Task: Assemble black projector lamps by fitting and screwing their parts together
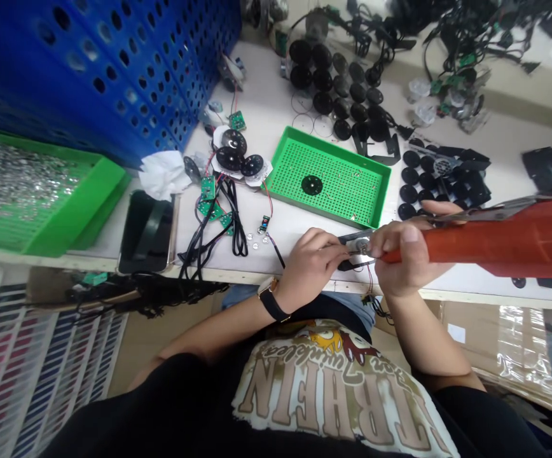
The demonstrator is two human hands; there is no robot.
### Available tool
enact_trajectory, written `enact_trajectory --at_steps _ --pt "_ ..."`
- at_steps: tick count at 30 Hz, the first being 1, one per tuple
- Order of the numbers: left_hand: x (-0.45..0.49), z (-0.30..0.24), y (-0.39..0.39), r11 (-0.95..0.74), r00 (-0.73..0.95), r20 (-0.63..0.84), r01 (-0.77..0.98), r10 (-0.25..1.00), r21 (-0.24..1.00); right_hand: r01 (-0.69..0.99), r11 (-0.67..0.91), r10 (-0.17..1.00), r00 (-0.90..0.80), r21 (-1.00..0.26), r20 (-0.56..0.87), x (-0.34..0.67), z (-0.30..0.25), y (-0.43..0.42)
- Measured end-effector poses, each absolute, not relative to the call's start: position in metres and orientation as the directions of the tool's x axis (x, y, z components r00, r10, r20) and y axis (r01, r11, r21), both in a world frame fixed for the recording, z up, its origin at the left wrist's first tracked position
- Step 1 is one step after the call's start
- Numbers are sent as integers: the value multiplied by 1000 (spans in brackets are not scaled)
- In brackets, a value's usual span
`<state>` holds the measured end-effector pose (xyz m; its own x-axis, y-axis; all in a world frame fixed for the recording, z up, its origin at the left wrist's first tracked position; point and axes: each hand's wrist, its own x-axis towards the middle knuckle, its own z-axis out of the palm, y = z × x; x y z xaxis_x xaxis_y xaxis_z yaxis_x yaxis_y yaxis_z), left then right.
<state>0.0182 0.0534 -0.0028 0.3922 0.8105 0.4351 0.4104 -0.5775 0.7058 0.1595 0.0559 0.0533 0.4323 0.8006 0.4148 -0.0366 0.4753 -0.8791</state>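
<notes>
The left hand (311,270) pinches a metal part (359,247), the right hand (409,254) clamps an orange-handled tool (495,238), and a green perforated tray (280,184) holds a black disc (311,185).

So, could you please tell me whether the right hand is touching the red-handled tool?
Touching: the head view shows the right hand gripping the red-handled tool, with its fingers curled over the top.

A white table (266,95) runs across the view, with a blue perforated plastic crate (114,70) at its left; below its edge are a striped woven sheet (42,375) and a cardboard carton (471,337).
</notes>
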Motion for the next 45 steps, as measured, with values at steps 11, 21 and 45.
enact_trajectory --at_steps 11,21,45 --pt "18 7 54 -654 455 486 361 746 665 120 589 603 593 -800 533 182 79 54" --pt "34 -1 47 -726 531 518 325 671 606 91 514 656 599 -853 459 188 51 60" --pt "31 -6 45 -764 550 549 310 630 566 -47 468 855 275 -882 439 220 118 81"
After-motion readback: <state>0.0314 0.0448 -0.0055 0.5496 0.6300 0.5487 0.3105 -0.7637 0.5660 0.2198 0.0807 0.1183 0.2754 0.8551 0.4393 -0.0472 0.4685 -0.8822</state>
